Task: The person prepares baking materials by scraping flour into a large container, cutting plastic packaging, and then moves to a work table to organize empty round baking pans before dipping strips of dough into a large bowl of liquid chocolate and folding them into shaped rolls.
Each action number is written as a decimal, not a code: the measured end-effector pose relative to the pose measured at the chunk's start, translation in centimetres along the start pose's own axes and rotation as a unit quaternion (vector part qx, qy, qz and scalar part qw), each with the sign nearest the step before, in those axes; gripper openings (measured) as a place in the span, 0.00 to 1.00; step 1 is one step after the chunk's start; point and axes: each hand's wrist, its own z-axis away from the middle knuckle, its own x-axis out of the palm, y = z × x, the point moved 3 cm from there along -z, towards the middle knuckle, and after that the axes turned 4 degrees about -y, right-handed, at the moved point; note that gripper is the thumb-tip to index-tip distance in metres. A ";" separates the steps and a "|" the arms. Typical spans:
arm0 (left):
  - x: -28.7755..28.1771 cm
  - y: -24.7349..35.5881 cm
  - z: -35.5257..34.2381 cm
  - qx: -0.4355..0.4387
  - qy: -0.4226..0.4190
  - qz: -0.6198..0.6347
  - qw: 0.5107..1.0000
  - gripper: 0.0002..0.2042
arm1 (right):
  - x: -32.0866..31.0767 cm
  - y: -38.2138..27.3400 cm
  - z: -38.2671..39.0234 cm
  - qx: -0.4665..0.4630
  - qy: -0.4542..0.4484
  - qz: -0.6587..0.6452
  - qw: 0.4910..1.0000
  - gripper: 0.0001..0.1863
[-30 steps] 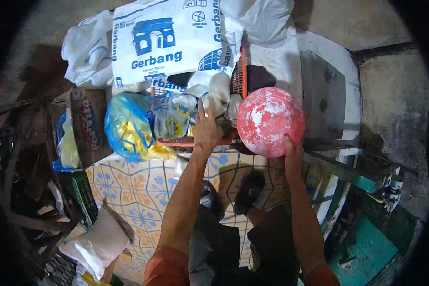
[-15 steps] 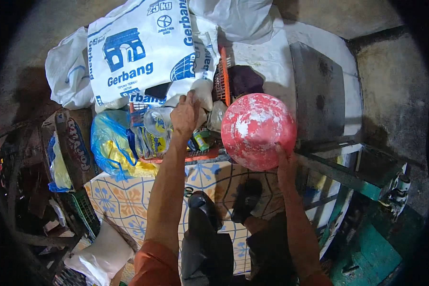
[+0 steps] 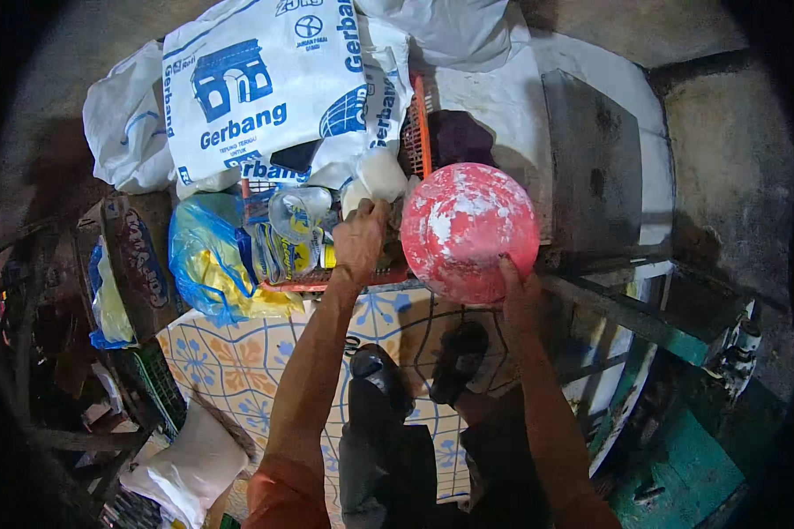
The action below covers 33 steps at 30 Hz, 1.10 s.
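My right hand (image 3: 519,289) grips the near right rim of a round red plastic basin (image 3: 470,234), thumb on the inside. White powdery patches coat the basin's inside. My left hand (image 3: 359,242) is over an orange plastic basket (image 3: 419,132), its fingers curled down and pressed together. Whatever they hold, if anything, is hidden beneath them. Just beyond those fingers lie white-filled clear bags (image 3: 381,175). Left of the hand, the basket holds a clear plastic container (image 3: 293,216) and yellow-and-blue packets (image 3: 282,251).
Large white printed sacks (image 3: 238,97) lean over the basket, with a dark phone-like object (image 3: 295,156) on one. A blue-and-yellow plastic bag (image 3: 212,264) sits at left beside a cardboard box (image 3: 137,256). A green-edged metal frame (image 3: 644,322) stands at right above the patterned tile floor (image 3: 238,353).
My left hand has moved right and nearer to me within the basket, its fingers curling in. The basin in my right hand has shifted slightly left and away from me.
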 end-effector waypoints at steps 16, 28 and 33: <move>-1.2 -1.1 -3.1 -0.047 0.042 0.149 0.987 0.14 | -0.6 2.4 -0.4 -0.002 -0.015 -0.020 1.000 0.20; -4.1 -2.0 -4.5 -0.001 0.112 0.131 0.985 0.06 | 0.6 0.5 -1.2 0.025 0.025 -0.058 0.998 0.22; -11.2 -0.2 -1.9 -0.077 0.096 0.204 0.971 0.06 | 3.5 1.5 -5.2 -0.059 0.016 -0.040 0.997 0.23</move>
